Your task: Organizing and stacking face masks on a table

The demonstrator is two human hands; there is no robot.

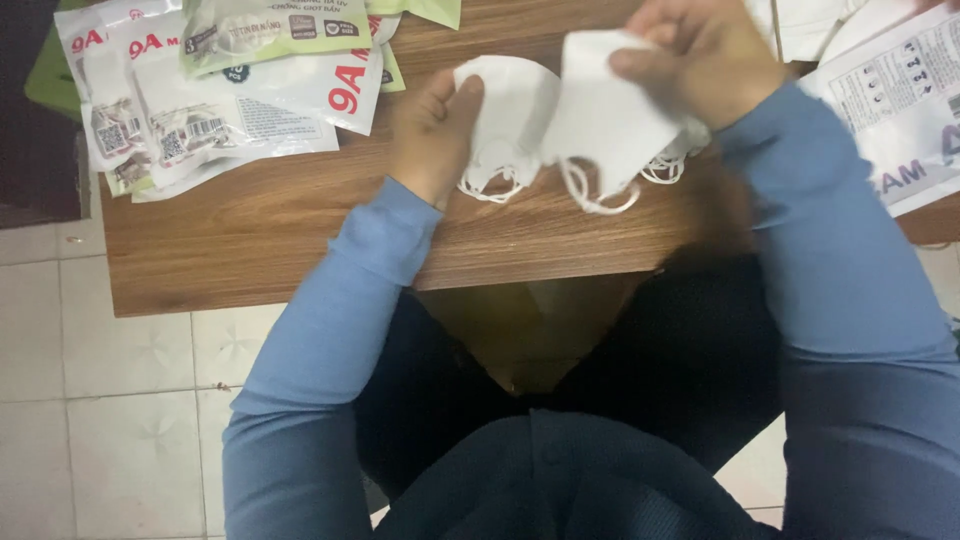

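My left hand (432, 132) grips a white folded face mask (507, 110) by its left edge, just above the wooden table (270, 235). Its elastic ear loops (493, 185) dangle onto the wood. My right hand (700, 55) pinches a second white mask (605, 120) near its top; this one overlaps the first on the right. More white loops (600, 195) hang below it. Both arms wear blue sleeves.
A pile of sealed plastic mask packets (210, 90) lies at the table's back left. A large printed white bag (900, 100) sits at the back right. The table's front edge runs across the middle, with pale floor tiles (110, 400) on the left and my dark trousers below.
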